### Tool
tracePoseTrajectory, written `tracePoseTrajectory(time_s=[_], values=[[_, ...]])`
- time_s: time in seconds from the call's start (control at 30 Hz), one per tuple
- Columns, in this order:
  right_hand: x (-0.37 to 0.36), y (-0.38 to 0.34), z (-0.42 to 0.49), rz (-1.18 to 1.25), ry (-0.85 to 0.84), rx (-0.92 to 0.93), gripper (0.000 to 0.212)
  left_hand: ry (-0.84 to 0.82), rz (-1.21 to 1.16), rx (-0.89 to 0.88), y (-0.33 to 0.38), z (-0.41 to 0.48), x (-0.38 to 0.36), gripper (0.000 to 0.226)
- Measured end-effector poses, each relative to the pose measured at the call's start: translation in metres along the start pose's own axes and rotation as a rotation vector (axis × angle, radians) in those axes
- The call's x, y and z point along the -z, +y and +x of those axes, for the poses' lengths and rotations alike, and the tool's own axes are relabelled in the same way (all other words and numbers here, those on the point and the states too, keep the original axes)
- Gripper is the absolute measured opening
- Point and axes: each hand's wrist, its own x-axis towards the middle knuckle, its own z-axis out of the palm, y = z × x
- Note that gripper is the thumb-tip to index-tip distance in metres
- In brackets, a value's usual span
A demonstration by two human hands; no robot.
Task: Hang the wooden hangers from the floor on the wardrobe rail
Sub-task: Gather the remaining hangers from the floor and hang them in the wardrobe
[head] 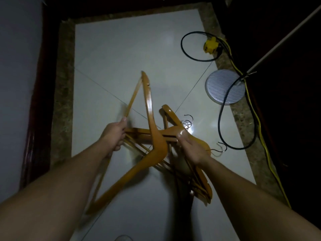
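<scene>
One wooden hanger [151, 119] is lifted above the white tiled floor, its arms pointing up and down the frame. My left hand [114, 134] grips its thin bottom bar near the middle. My right hand [191, 148] is closed on the rounded neck of another wooden hanger [199, 141], whose metal hook [220, 149] sticks out to the right. Beneath both hands lies a pile of several more wooden hangers [199, 185] with their hooks [187, 122] bunched together. The wardrobe rail is out of view.
A black cable [219, 119] loops over the floor on the right beside a yellow cable [258, 122] and a yellow plug adapter [210, 46]. A round ribbed grey base [224, 87] with a pole stands at right. Dark wood frames the floor at left and top.
</scene>
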Motion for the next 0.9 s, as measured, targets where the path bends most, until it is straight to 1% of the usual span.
tracePoseTrajectory(time_s=[0.03, 0.07, 0.13, 0.17, 0.2, 0.27, 0.33, 0.4, 0.47, 0.53, 0.57, 0.6, 0.63, 0.67, 0.7, 0.73, 0.77, 0.8, 0.87, 0.9], values=[[-0.006, -0.005, 0.001, 0.076, -0.003, 0.019, 0.077, 0.023, -0.1, 0.037, -0.006, 0.0, -0.003, 0.051], [-0.009, -0.01, 0.004, 0.154, 0.036, 0.027, 0.074, 0.041, -0.183, 0.067, -0.013, -0.001, -0.007, 0.051], [-0.011, -0.022, 0.007, 0.324, 0.127, -0.03, 0.049, 0.047, -0.347, 0.105, -0.028, -0.004, -0.016, 0.05], [-0.011, -0.027, 0.006, 0.41, 0.114, -0.059, 0.04, 0.048, -0.44, 0.127, -0.035, -0.006, -0.021, 0.05], [-0.011, -0.029, 0.006, 0.479, 0.072, -0.078, 0.036, 0.049, -0.536, 0.145, -0.04, -0.007, -0.027, 0.051], [-0.017, -0.029, 0.009, 0.553, -0.002, -0.109, 0.038, 0.048, -0.695, 0.161, -0.047, -0.007, -0.038, 0.052], [-0.025, -0.025, 0.013, 0.656, 0.01, -0.14, 0.04, 0.043, -0.774, 0.166, -0.051, -0.006, -0.05, 0.053], [-0.027, -0.027, 0.014, 0.757, 0.028, -0.191, 0.044, 0.036, -0.769, 0.16, -0.054, -0.004, -0.059, 0.053], [-0.025, -0.029, 0.013, 0.816, 0.015, -0.229, 0.053, 0.032, -0.714, 0.184, -0.056, -0.002, -0.065, 0.052], [-0.023, -0.029, 0.013, 0.852, 0.034, -0.241, 0.063, 0.037, -0.576, 0.223, -0.054, 0.002, -0.072, 0.047], [-0.022, -0.029, 0.014, 0.8, 0.087, -0.231, 0.064, 0.064, -0.415, 0.212, -0.052, 0.002, -0.076, 0.04], [-0.021, -0.028, 0.016, 0.708, 0.145, -0.207, 0.062, 0.133, -0.209, 0.165, -0.049, 0.003, -0.08, 0.029], [-0.019, -0.026, 0.018, 0.586, 0.214, -0.173, 0.056, 0.241, -0.007, 0.089, -0.047, 0.004, -0.084, 0.021], [-0.016, -0.024, 0.02, 0.464, 0.29, -0.132, 0.05, 0.379, 0.13, 0.003, -0.043, 0.006, -0.088, 0.026], [-0.012, -0.02, 0.024, 0.363, 0.355, -0.089, 0.049, 0.48, 0.234, -0.09, -0.036, 0.006, -0.092, 0.04], [-0.008, -0.016, 0.026, 0.295, 0.391, -0.065, 0.052, 0.529, 0.332, -0.192, -0.03, 0.008, -0.094, 0.053], [-0.004, -0.014, 0.028, 0.238, 0.399, -0.059, 0.058, 0.516, 0.486, -0.286, -0.026, 0.012, -0.097, 0.062], [-0.001, -0.013, 0.029, 0.174, 0.39, -0.061, 0.063, 0.468, 0.684, -0.355, -0.022, 0.017, -0.099, 0.068], [0.004, -0.01, 0.03, 0.087, 0.349, -0.061, 0.071, 0.322, 1.003, -0.459, -0.021, 0.031, -0.106, 0.077], [0.004, -0.009, 0.03, 0.064, 0.321, -0.053, 0.074, 0.229, 1.107, -0.492, -0.021, 0.037, -0.11, 0.08]])
